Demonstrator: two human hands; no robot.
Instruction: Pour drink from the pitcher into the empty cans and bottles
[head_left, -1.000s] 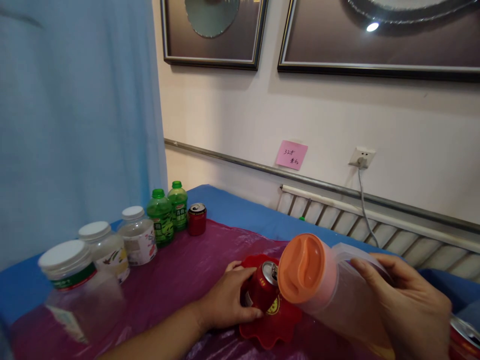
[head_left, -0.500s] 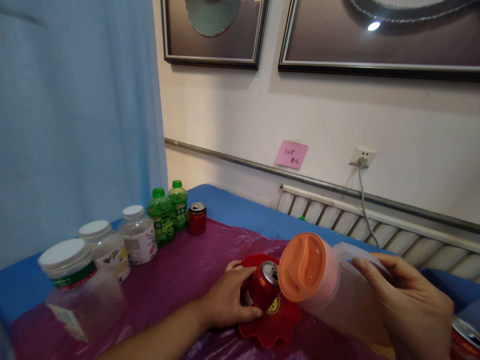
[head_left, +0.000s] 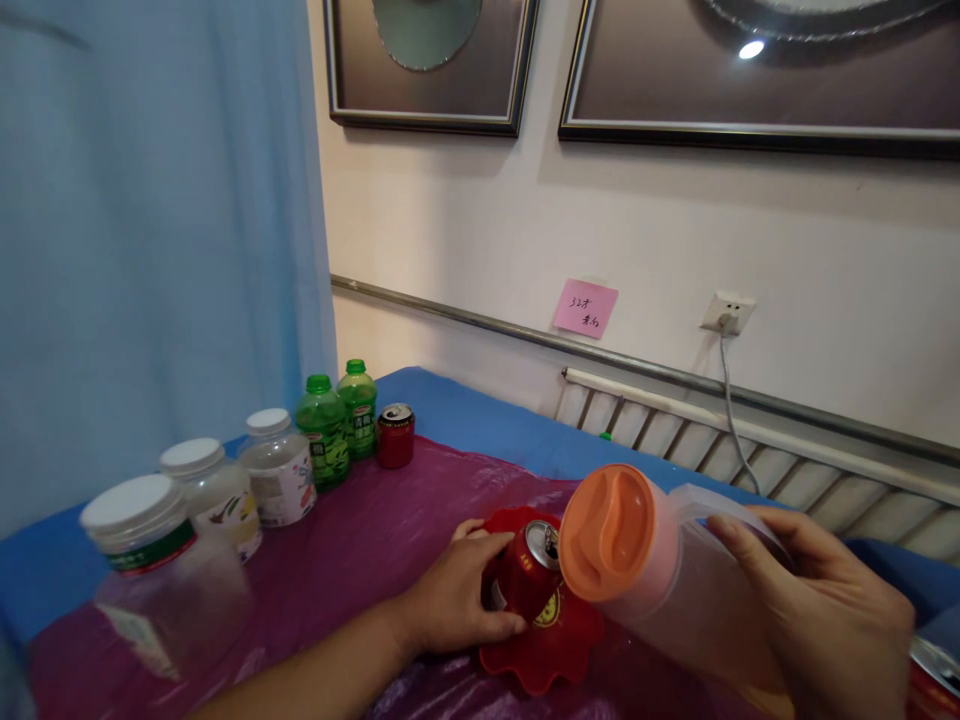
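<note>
My left hand [head_left: 457, 600] is wrapped round a red can [head_left: 525, 580], which leans slightly over a red scalloped dish [head_left: 540, 660]. The can's top faces up with its tab raised. On the right, my right hand [head_left: 832, 610] grips the handle of a translucent pitcher [head_left: 712, 590]. The pitcher is tilted to the left, and its orange lid [head_left: 611, 535] is at the can's rim. Whether any liquid passes between them cannot be seen. The pitcher's lower part is partly hidden by my right hand.
Clear jars with white lids [head_left: 277, 470], green bottles [head_left: 322, 435] and another red can [head_left: 395, 437] line the left side of a purple sheet [head_left: 360, 530]. One more can [head_left: 934, 670] is at the right edge. A radiator [head_left: 675, 430] stands behind.
</note>
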